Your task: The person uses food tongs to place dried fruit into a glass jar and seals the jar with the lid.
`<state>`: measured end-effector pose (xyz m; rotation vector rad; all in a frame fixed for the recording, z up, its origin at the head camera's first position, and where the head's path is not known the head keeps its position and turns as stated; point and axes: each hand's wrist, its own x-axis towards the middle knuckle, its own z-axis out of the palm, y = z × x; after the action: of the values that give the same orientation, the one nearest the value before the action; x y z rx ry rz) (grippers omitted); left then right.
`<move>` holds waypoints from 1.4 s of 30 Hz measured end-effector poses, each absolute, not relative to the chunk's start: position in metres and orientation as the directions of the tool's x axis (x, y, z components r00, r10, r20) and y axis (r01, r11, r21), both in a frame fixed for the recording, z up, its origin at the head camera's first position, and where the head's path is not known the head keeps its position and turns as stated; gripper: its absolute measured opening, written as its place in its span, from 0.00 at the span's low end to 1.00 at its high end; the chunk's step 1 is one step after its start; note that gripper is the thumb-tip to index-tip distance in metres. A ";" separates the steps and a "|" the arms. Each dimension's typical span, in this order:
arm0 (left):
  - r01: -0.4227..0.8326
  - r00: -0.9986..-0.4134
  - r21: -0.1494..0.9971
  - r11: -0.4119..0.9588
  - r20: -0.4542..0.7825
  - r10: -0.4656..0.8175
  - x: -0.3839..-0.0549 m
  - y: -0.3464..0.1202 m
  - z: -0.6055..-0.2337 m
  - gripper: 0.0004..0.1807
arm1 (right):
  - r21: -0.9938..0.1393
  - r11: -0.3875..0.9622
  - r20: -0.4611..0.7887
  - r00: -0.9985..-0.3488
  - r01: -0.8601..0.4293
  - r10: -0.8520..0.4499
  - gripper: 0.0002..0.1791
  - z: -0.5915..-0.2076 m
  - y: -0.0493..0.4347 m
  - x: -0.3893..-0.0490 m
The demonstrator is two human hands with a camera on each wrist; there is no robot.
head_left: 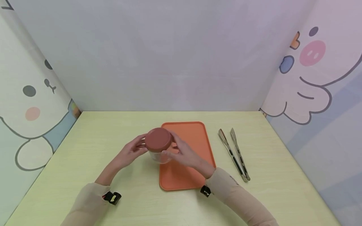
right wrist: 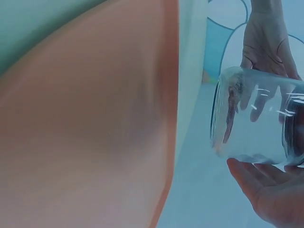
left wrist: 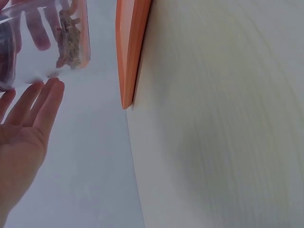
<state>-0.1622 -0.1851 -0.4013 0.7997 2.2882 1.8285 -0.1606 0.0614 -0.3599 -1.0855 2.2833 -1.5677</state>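
A clear jar (head_left: 160,158) with a reddish-brown lid (head_left: 158,140) is held up between both hands, over the left edge of an orange tray (head_left: 185,179). Brown dried-looking pieces (left wrist: 71,40) lie at the jar's bottom; their kind is unclear. The left hand (head_left: 130,152) holds the jar's left side near the lid, thumb in front. From the right, the right hand (head_left: 183,153) grips it, its thumb across the front and fingers behind the lid. Through the clear wall, the left hand's fingers (right wrist: 259,102) show on the far side in the right wrist view.
Metal tongs (head_left: 237,157) with dark grips lie spread on the pale wooden table (head_left: 127,201), right of the tray. A plain light wall (head_left: 169,62) stands behind, and printed cartoon panels (head_left: 311,94) flank both sides.
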 end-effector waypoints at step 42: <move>0.219 -0.835 0.958 0.186 0.085 0.543 -0.175 -0.257 -0.426 0.29 | -0.935 0.155 0.161 -0.770 -0.319 -0.617 0.40 -0.422 -0.001 -0.192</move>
<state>-0.1749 -0.2572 -0.4260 0.7267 2.1908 1.6957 -0.1924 -0.0012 -0.4225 -0.9083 2.1743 -1.6545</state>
